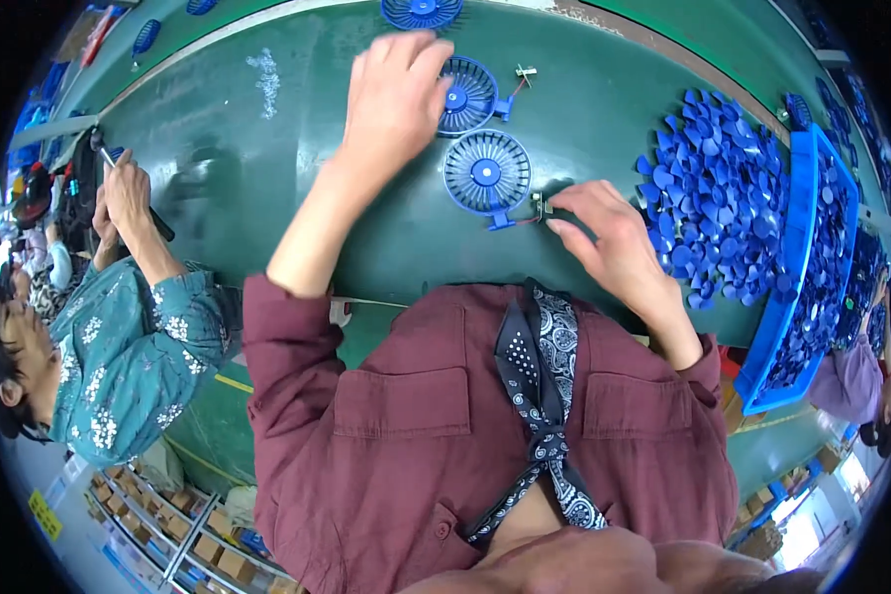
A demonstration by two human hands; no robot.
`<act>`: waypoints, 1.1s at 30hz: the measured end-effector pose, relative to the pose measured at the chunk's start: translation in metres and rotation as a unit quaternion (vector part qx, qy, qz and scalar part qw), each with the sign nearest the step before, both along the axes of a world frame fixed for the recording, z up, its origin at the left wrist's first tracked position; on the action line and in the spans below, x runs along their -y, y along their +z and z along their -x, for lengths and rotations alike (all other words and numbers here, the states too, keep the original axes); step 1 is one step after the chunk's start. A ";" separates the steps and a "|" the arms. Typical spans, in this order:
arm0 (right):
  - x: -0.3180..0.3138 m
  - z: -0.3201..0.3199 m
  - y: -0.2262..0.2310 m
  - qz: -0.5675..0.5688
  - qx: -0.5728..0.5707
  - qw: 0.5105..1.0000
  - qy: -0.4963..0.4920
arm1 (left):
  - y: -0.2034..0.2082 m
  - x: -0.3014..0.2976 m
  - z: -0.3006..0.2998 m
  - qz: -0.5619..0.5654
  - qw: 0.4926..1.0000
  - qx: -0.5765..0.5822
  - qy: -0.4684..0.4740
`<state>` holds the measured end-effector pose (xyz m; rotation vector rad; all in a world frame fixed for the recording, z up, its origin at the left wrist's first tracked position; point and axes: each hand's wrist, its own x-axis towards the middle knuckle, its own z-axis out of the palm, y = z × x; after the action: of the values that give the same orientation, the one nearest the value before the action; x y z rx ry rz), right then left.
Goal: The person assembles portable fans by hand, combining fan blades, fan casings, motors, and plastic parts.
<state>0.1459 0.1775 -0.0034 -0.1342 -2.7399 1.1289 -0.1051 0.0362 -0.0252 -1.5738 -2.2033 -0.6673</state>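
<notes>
A round blue fan housing (486,172) with radial slots lies in front of me, its stub pointing toward me. From the stub a thin red wire runs to a small circuit board (541,206). My right hand (616,238) has its thumb and index finger curved at the board's right edge, apparently pinching it. Just beyond lies a second blue fan housing (468,97), wired to its own circuit board (526,72). My left hand (396,94) is at that housing's left side, partly covering it. Its fingers are bent, and their tips are hidden.
A heap of blue fan blades (713,188) spreads at the right beside a blue bin (762,346) holding more. Another fan housing (423,10) is at the far edge. Small screws (266,81) lie at far left. A co-worker (139,346) holds a tool on the left.
</notes>
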 end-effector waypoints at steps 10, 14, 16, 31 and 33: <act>0.003 0.012 0.006 -0.032 -0.031 0.999 0.023 | -0.009 0.053 -0.125 -0.002 0.983 0.178 -0.050; 0.007 0.041 0.029 -0.077 -0.058 0.994 0.056 | -0.031 0.039 -0.140 0.034 0.990 0.133 -0.041; 0.011 0.059 0.034 -0.067 -0.078 0.991 0.091 | -0.036 0.039 -0.141 -0.002 0.989 0.136 -0.051; 0.123 0.305 -0.053 -0.076 -0.089 0.979 0.169 | -0.039 0.057 -0.124 -0.039 0.970 0.198 -0.135; 0.132 0.314 -0.057 -0.095 -0.083 0.977 0.170 | -0.038 0.058 -0.122 -0.042 0.971 0.194 -0.136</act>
<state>-0.1685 0.0450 -0.0604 0.4484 -2.7632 0.8898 0.0169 -0.0215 -0.0636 -1.8478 -2.1942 -1.2259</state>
